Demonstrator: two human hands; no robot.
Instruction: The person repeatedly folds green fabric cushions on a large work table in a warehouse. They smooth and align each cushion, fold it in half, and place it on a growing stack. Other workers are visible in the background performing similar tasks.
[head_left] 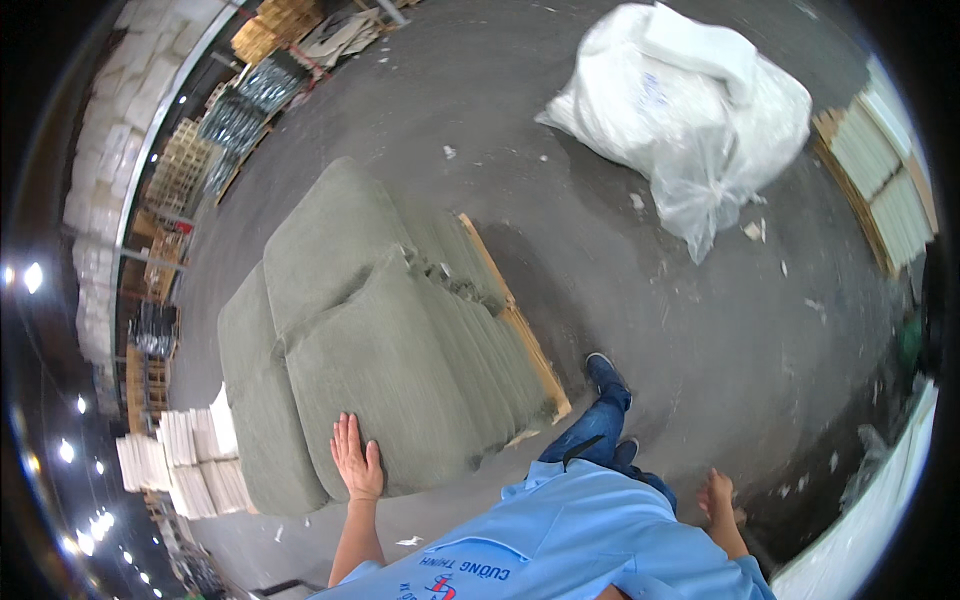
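A tall stack of grey-green padded cushions (370, 340) rests on a wooden pallet (530, 340) in front of me. My left hand (355, 460) lies flat with fingers spread on the near edge of the top cushion. My right hand (717, 495) hangs free at my side, fingers loosely apart, holding nothing. My blue-jeaned legs and dark shoe (605, 375) stand beside the pallet's near corner.
A large white plastic sack (690, 110), stuffed full, sits on the concrete floor at the far right. Pale boards on a pallet (885, 180) lie at the right edge. White stacked sheets (190, 460) stand left of the cushions. Warehouse racks (215, 130) line the far left.
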